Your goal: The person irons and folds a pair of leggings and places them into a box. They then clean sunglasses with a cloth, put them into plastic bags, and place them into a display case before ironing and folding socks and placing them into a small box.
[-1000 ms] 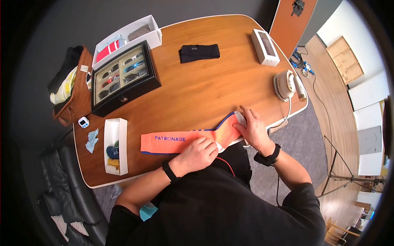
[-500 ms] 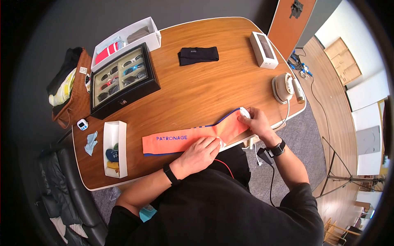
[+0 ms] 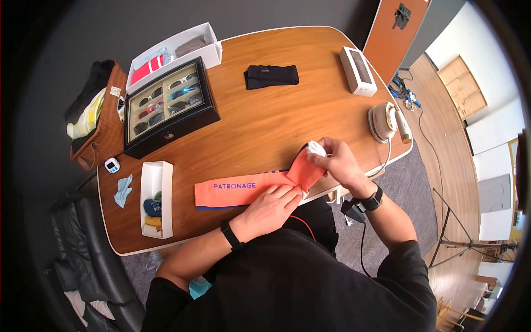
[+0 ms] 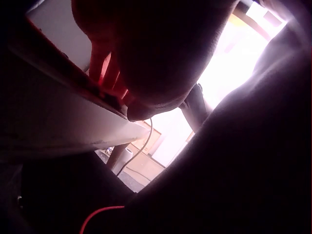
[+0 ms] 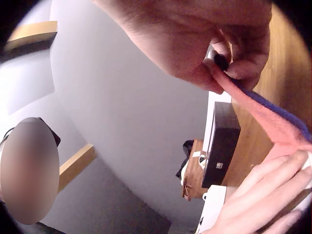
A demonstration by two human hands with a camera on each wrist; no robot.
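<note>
An orange sock with blue edging, blue PATRONAGE lettering and a white toe lies along the table's near edge. My left hand rests on it near the heel, fingers laid fairly straight over the fabric. Its dark outline fills much of the left wrist view, where the fingertips are in shadow. My right hand pinches the toe end between thumb and fingers. In the right wrist view, the sock's foot stretches up from the left fingers to that pinch, raised off the wood.
A folded black cloth lies mid-table. To the left are a black case of sunglasses, a white box of folded clothes and a narrow white box. At right stand a white carton and a corded handheld device.
My right hand has gripped the sock's toe end, then lifted it and brought it leftward, so the foot part folds up. My left hand stays on the sock.
</note>
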